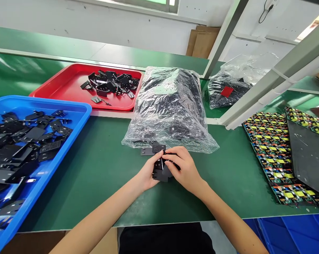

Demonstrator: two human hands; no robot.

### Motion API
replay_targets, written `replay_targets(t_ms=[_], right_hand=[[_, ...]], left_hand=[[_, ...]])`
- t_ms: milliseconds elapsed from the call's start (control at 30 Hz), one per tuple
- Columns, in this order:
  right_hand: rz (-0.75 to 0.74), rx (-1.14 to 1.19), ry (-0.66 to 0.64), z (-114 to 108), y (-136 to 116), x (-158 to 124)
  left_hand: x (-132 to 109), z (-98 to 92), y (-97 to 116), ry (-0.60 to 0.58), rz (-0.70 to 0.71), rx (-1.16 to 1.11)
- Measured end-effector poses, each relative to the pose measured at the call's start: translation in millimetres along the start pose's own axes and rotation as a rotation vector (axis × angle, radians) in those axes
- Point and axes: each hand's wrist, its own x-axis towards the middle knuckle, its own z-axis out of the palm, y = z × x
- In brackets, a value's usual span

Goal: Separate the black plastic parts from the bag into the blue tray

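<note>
Over the front middle of the green table, my left hand (148,173) is closed on black plastic parts (161,173), with a dark opening and flat plates showing. My right hand (184,169) pinches at the same parts from the right, fingertips meeting the left thumb; the exact piece between its fingers is partly hidden. Just beyond the hands, several more flat black pieces (146,151) lie at the mouth of a clear plastic bag (172,102) packed with dark parts.
A blue tray (81,109) of black parts stands at left, a red tray (56,84) with similar parts behind it. At right, circuit boards (267,148) lie beside a grey metal post (270,79). Another clear bag (220,88) sits behind the post. The table (101,197) ends near my body.
</note>
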Motion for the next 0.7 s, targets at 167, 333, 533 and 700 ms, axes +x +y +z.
replay_targets(t_ms=[167,333,533,700], right_hand=[[0.045,-0.003,0.058,-2,1,0],[-0.079,-0.010,0.096,-2,4,0],[-0.103,0.089,0.172,-8,3,-5],[0.126,0.221,0.336,-15,14,-6]], left_hand=[[0,-1.3,-4,-0.046,-0.022,0.042],[0,-3.9,-6,-0.107,-0.030,0.103],[-1,-2.5,-6,-0.055,-0.031,0.094],[-9,2.7,4,-0.037,0.036,0.039]])
